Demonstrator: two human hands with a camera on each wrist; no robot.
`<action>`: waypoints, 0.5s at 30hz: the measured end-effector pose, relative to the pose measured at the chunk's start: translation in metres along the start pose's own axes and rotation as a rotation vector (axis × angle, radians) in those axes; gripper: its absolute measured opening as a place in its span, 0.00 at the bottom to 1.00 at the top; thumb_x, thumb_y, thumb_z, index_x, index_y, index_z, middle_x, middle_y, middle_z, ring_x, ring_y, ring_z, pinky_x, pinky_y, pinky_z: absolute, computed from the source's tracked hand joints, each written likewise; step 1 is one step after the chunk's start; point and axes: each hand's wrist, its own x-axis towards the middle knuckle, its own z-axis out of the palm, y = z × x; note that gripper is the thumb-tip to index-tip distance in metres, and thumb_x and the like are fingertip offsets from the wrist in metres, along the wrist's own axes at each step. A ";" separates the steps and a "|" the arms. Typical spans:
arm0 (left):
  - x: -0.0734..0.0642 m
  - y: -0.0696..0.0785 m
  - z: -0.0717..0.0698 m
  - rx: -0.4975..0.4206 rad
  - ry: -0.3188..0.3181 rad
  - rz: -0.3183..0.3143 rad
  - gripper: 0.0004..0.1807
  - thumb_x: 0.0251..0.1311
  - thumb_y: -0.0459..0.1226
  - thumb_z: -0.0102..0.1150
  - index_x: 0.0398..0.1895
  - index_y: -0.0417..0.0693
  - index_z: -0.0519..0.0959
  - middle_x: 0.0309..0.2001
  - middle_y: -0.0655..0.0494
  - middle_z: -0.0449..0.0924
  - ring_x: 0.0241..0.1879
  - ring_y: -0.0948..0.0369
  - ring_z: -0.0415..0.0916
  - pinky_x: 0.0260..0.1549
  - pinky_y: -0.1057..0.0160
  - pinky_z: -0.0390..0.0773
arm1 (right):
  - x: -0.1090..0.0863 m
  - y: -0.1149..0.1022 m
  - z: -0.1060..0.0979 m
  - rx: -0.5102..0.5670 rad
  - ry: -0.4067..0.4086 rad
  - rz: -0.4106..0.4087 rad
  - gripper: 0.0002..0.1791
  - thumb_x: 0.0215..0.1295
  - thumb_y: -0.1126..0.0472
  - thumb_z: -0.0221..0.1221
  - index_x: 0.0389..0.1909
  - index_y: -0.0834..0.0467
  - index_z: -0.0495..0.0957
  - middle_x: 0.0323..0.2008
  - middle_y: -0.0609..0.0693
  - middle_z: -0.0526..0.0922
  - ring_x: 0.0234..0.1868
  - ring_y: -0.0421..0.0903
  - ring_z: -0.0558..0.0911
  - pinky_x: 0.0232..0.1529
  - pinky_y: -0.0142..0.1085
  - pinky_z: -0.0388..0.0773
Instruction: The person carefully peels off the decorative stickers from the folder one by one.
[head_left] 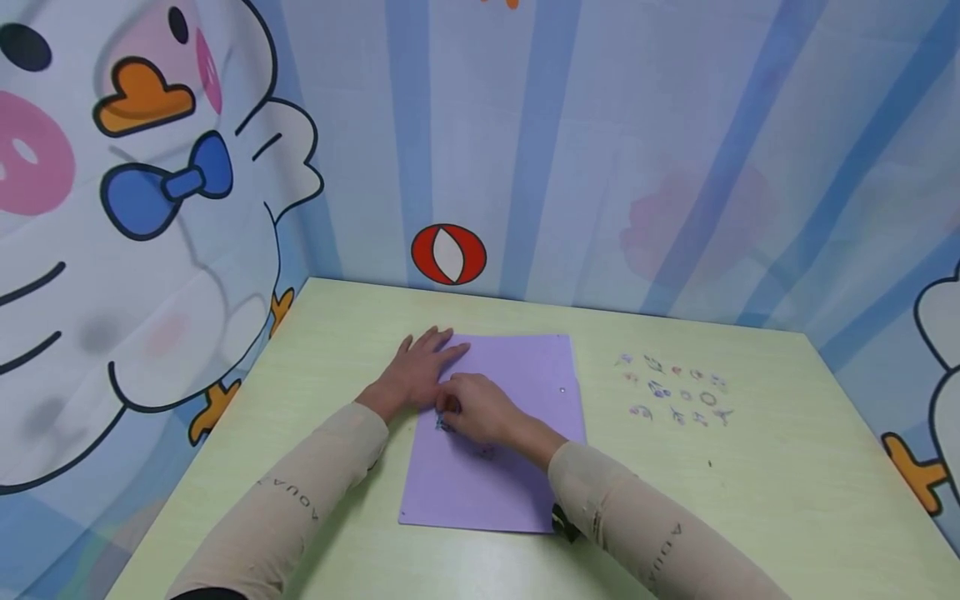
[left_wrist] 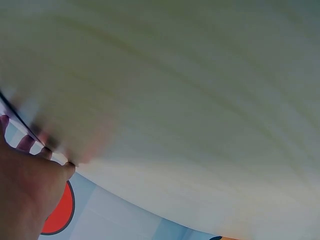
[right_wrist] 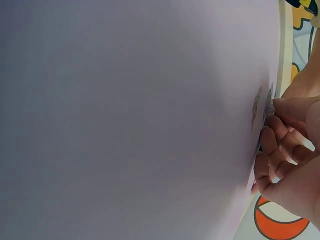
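Note:
A purple sheet (head_left: 495,492) lies on the table. My left hand (head_left: 414,371) rests with fingers spread on its upper left edge. Close beside it, my right hand (head_left: 476,408) pinches a small dark-patterned sticker (head_left: 442,422) against the left part of the sheet. In the right wrist view the thumb and fingertips meet at this sticker (right_wrist: 269,102), seen edge-on. A second small sticker (head_left: 486,452) lies flat on the sheet, just below the right hand. Fine details of both stickers are too small to read.
On the pale table (head_left: 780,500), to the right of the sheet, several small stickers (head_left: 660,389) lie in loose rows. A tiny dark speck (head_left: 709,463) sits below them. A printed cloth backdrop (head_left: 480,150) stands behind the table's far edge.

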 end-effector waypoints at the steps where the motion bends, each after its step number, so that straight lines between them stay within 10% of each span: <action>1: 0.000 0.000 0.000 -0.002 -0.001 0.001 0.41 0.72 0.52 0.59 0.85 0.62 0.59 0.86 0.48 0.48 0.85 0.44 0.39 0.78 0.32 0.44 | 0.001 0.000 0.000 -0.003 0.000 0.001 0.03 0.68 0.67 0.68 0.37 0.57 0.87 0.32 0.45 0.82 0.35 0.40 0.79 0.39 0.34 0.78; 15: -0.001 -0.001 -0.001 -0.008 -0.006 -0.003 0.40 0.73 0.55 0.57 0.86 0.63 0.58 0.86 0.49 0.47 0.85 0.45 0.38 0.78 0.33 0.44 | -0.003 0.004 -0.009 0.061 -0.022 -0.033 0.03 0.70 0.68 0.66 0.37 0.57 0.86 0.29 0.42 0.82 0.34 0.40 0.79 0.39 0.35 0.76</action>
